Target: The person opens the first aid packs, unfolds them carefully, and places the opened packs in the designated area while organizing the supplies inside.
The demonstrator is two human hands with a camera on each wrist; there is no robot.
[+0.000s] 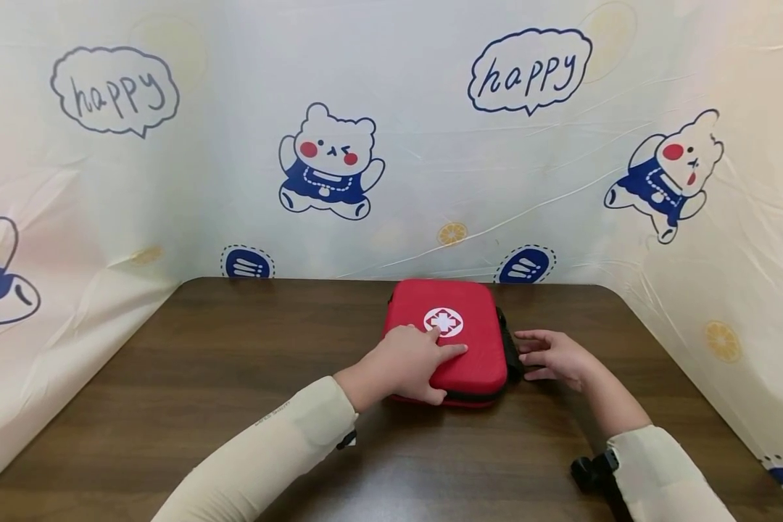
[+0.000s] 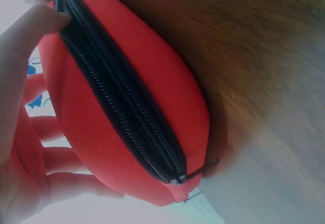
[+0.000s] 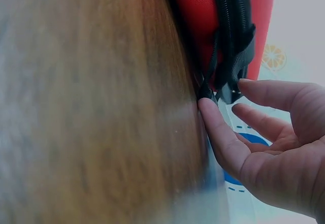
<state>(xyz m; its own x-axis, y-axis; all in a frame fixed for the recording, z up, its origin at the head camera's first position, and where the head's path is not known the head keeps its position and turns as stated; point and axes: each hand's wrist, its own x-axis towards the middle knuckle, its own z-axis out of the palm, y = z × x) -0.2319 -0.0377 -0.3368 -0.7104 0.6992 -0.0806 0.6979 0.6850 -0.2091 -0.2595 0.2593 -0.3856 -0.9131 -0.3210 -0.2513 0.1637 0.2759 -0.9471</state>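
A red first-aid kit [image 1: 476, 297] with a white cross emblem lies flat on the wooden table [image 1: 287, 319], its lid down over a black zipper [image 2: 119, 102]. My left hand [image 1: 407, 362] rests across the lid with its fingers spread. In the left wrist view that hand's thumb touches the zipper edge. At the kit's right side is a black strap [image 1: 510, 348]. My right hand [image 1: 557, 357] is at this strap, its fingers apart. Seen from the right wrist, its fingertips are right at the hanging ends of the strap [image 3: 238, 66] and a zipper pull [image 3: 207, 84].
A pale curtain [image 1: 235, 167] printed with bears and "happy" bubbles surrounds the table at the back and both sides. The kit lies close to the table's back edge. A black wrist device [image 1: 594, 471] is on the right sleeve.
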